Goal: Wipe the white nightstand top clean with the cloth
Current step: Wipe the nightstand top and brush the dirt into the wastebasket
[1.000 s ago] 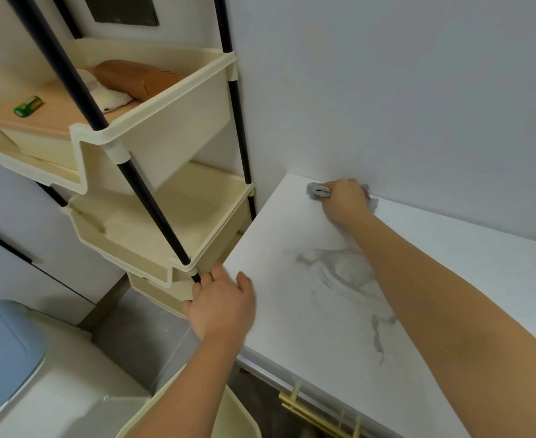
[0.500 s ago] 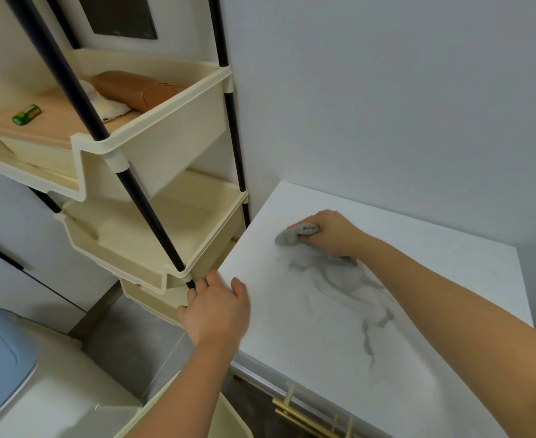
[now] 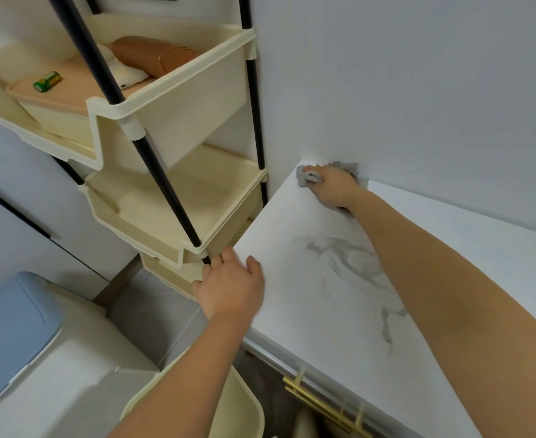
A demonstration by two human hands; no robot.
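The white nightstand top (image 3: 292, 248) has a grey marbled smear near its middle and fills the right half of the view. My right hand (image 3: 334, 188) presses a crumpled grey cloth (image 3: 304, 176) onto the top's far left corner, against the wall. Part of the cloth pokes out past my fingers and behind my knuckles. My left hand (image 3: 230, 287) rests on the nightstand's left front edge, fingers curled over it, holding nothing else.
A cream tiered rack (image 3: 178, 197) on black poles stands tight against the nightstand's left side, its top tray holding a brown pouch (image 3: 153, 55) and a green battery (image 3: 47, 81). A gold drawer handle (image 3: 320, 403) shows below the front edge. A blue-lidded bin (image 3: 10, 330) sits lower left.
My right hand has swept the cloth from the middle of the top back to the far left corner by the wall. My left hand stays on the edge.
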